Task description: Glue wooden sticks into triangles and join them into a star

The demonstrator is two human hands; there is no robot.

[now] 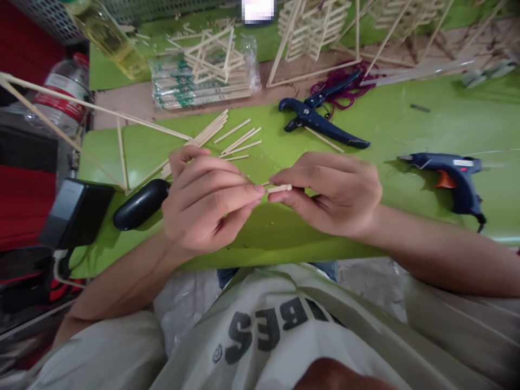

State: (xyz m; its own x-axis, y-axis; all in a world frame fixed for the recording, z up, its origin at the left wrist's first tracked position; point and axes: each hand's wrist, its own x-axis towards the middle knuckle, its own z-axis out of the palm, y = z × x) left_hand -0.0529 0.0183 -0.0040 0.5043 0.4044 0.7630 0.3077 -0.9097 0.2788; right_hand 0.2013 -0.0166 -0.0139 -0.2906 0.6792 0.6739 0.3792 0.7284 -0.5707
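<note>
My left hand (207, 203) and my right hand (329, 192) meet over the near edge of a green table (406, 124). Both pinch one short pale wooden stick (279, 188) between thumb and fingertips, the right at its right end, the left at its left end. The stick lies roughly level, just above the table. Loose cut sticks (239, 143) lie on the table just behind my left hand.
Blue cutting pliers (320, 122) lie behind my hands, a blue glue gun (450, 173) at the right. A black oval case (140, 205) and a black adapter (75, 211) sit left. Packed sticks (203, 81), stick frames (312, 27) and bottles (65, 92) stand further back.
</note>
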